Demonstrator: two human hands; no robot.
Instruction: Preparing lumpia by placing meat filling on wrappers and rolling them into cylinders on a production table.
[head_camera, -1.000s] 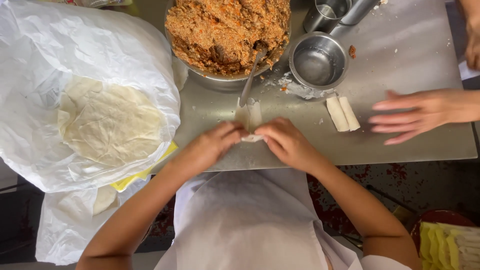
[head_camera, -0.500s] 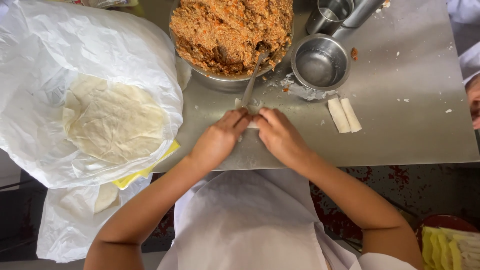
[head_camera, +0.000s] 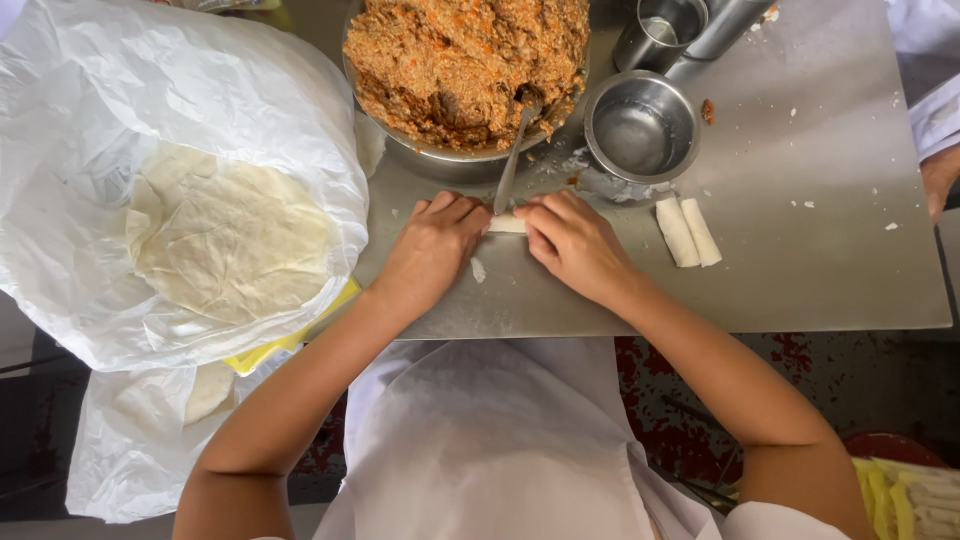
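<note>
Head view: steel table (head_camera: 820, 270); both hands' (head_camera: 432, 250) grip pinching a wrapper roll (head_camera: 506, 225).

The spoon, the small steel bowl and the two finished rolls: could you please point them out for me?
spoon (head_camera: 510, 165), head view, on its handle.
small steel bowl (head_camera: 640, 128), head view, on its inner bottom.
finished rolls (head_camera: 677, 232), head view, on the left roll's middle.

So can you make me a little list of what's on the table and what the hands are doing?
left hand: on the roll's left end
right hand: on the roll's right end
roll: thin, pale, lying between both hands
finished rolls: two, side by side, right of the hands
filling bowl: orange-brown mince, spoon stuck in
small bowl: steel
wrappers: round, on white plastic
</note>
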